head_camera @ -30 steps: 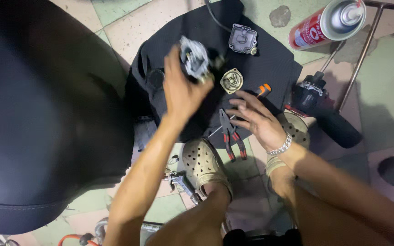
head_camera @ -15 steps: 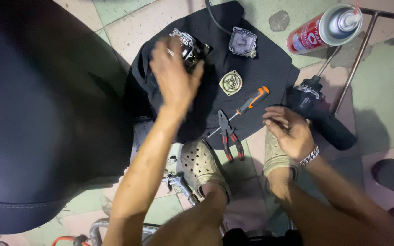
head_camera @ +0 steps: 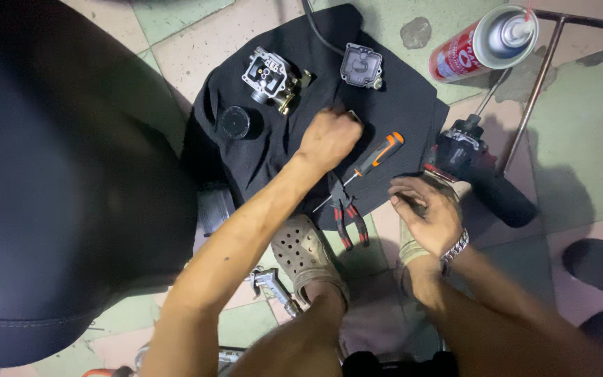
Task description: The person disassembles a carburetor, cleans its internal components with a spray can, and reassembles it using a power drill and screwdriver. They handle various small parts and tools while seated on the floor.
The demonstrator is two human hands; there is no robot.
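My left hand (head_camera: pixel 329 136) reaches onto a black cloth (head_camera: pixel 413 105) on the floor. Its fingers are curled over a small metal plate, of which only a corner (head_camera: pixel 354 114) shows. A carburetor body (head_camera: pixel 270 73) lies on the cloth's far left, with a round black cap (head_camera: pixel 235 122) beside it. A metal float bowl (head_camera: pixel 361 66) sits at the cloth's far edge. My right hand (head_camera: pixel 423 209) hovers at the cloth's near right corner, fingers loosely bent and holding nothing. An orange-handled screwdriver (head_camera: pixel 380 152) and red-handled pliers (head_camera: pixel 347 218) lie between the two hands.
A dark seat (head_camera: pixel 50 174) fills the left side. A red spray can (head_camera: pixel 483 42), a metal T-bar (head_camera: pixel 533 84) and a black power tool (head_camera: pixel 479 174) lie to the right of the cloth. My sandalled foot (head_camera: pixel 305 251) rests below the pliers. A dark shoe (head_camera: pixel 601 265) sits far right.
My left hand set the carburetor body down on the cloth and moved right onto the small plate. My right hand drew back from the screwdriver toward the cloth's near corner.
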